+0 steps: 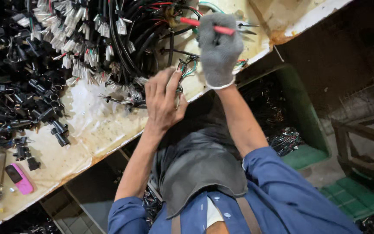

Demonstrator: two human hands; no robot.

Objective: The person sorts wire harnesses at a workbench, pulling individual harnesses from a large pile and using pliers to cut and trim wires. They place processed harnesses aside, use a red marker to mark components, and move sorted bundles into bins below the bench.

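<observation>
Fingers (169, 84) pinch coloured wires (189, 67) — green crate (301, 112) holds dark wire scraps (284, 141).

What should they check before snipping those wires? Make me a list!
1. Red-handled cutters held firmly in gloved right hand: ok.
2. Bare left hand pinching the small wire bundle: ok.
3. Left fingers clear of the cutter tips: ok, tips point away.
4. Cutter tips on the right wire: not ok, they are off it.
5. Glove on left hand: not ok.
6. Green bin under the table edge: ok.
</observation>
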